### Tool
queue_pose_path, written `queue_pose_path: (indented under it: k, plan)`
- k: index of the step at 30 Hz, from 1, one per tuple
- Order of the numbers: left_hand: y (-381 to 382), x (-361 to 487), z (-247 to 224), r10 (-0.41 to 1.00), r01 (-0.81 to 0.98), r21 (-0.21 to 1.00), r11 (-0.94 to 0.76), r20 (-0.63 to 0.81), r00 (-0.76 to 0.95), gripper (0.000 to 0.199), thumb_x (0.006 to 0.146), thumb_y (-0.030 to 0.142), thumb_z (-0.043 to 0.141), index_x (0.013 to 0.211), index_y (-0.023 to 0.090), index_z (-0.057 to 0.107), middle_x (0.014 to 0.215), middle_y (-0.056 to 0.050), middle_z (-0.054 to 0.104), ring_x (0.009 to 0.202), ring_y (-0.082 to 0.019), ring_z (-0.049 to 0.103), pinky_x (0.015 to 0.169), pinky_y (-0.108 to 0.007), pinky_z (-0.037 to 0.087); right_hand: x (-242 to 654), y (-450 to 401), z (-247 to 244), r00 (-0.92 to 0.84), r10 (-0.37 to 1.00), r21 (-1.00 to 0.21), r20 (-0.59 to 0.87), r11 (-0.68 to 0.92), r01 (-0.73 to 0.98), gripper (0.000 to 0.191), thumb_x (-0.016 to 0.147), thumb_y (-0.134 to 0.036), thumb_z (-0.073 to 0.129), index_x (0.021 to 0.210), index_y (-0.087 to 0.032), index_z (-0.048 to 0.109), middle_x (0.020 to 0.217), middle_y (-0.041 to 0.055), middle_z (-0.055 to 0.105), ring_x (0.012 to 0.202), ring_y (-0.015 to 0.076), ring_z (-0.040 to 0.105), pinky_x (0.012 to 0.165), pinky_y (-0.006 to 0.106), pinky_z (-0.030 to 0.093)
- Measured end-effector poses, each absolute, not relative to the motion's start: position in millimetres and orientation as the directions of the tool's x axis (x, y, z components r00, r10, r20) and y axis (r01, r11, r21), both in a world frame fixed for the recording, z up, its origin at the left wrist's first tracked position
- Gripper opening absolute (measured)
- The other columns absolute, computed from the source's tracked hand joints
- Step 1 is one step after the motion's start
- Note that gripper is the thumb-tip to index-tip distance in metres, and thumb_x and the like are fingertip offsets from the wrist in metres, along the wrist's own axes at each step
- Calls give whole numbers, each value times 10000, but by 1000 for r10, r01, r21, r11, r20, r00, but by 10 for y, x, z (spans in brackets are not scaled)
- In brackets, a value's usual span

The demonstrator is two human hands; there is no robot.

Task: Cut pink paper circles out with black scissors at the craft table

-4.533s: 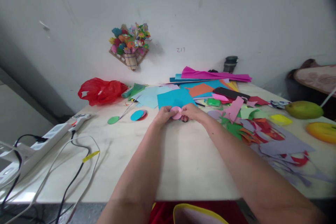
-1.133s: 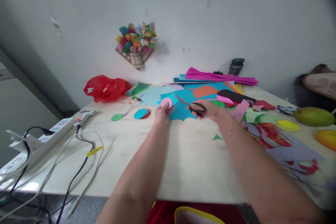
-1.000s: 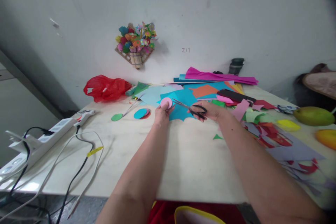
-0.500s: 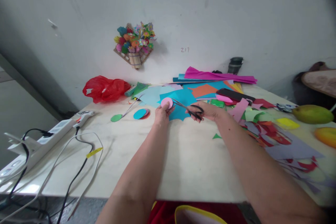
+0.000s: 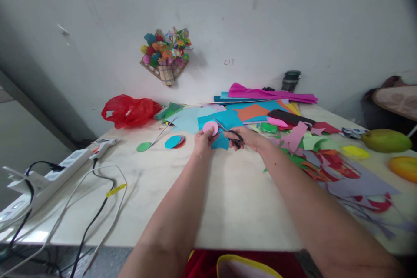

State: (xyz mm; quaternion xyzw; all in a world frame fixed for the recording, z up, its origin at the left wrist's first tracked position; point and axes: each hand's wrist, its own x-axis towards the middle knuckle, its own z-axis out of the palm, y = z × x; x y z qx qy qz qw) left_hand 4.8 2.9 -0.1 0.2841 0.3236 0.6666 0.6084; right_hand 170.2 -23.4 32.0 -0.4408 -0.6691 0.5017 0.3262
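My left hand (image 5: 202, 141) pinches a pink paper circle (image 5: 210, 127) between thumb and fingers. Black-handled scissors (image 5: 237, 138) are gripped in my right hand (image 5: 249, 137), their blades pointing left toward the circle's edge. Around and behind the circle is a bright blue paper sheet (image 5: 233, 118) with curved cut-outs along its lower edge. Whether my left fingers also hold the blue sheet, I cannot tell. On the table to the left lie a small stack of paper circles, blue on top (image 5: 172, 141), and a green circle (image 5: 143, 147) with a thin strip beside it.
Coloured paper scraps (image 5: 335, 169) spread over the right side, near a black phone (image 5: 286, 117) and mango-like fruit (image 5: 386, 140). A red plastic bag (image 5: 130, 110) sits at the back left. A white power strip (image 5: 70, 163) with cables runs along the left edge.
The scissors and my right hand have moved left, closer to the pink circle. My left hand and the circle have shifted slightly right.
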Motion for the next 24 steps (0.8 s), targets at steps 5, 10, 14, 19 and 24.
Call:
queue_pose_path:
  k: [5,10,14,19,24]
  plan:
    - [21,54,4,994,-589,806,-58,-5,-105,177,615,122,744,758,92,647,743,-77,667,706,-171,643,702,-306,548,1665,-240,321,-329,944,-964,1,88,251,358,771,-459,660,946,-156,582,566,26,647,390,99,539,317,173,273]
    - [37,48,-13,992,-546,835,-73,5,-126,176,613,146,755,748,86,659,724,-84,668,701,-195,645,703,-338,540,1635,-223,310,-278,961,-962,10,85,260,444,746,-396,699,1086,-158,542,509,-9,627,355,108,521,301,174,260]
    - [48,36,-28,992,-529,845,-81,16,-126,173,623,149,743,756,67,670,742,-97,668,686,-192,640,688,-337,540,1626,-233,319,-298,954,-965,12,89,245,531,756,-394,694,1189,-171,483,520,-18,638,366,119,544,302,174,278]
    - [51,34,-31,993,-517,852,-79,24,-111,179,607,157,749,747,79,669,730,-96,674,695,-188,642,660,-304,545,1639,-259,332,-325,945,-970,-14,67,235,500,802,-462,634,1183,-167,500,540,3,649,384,116,553,316,176,289]
    - [47,47,-20,995,-518,853,-67,21,-95,194,593,153,751,755,84,667,745,-100,685,724,-200,655,680,-309,546,1670,-242,293,-404,915,-968,4,105,227,407,811,-545,588,897,-147,584,614,43,666,434,100,568,347,177,321]
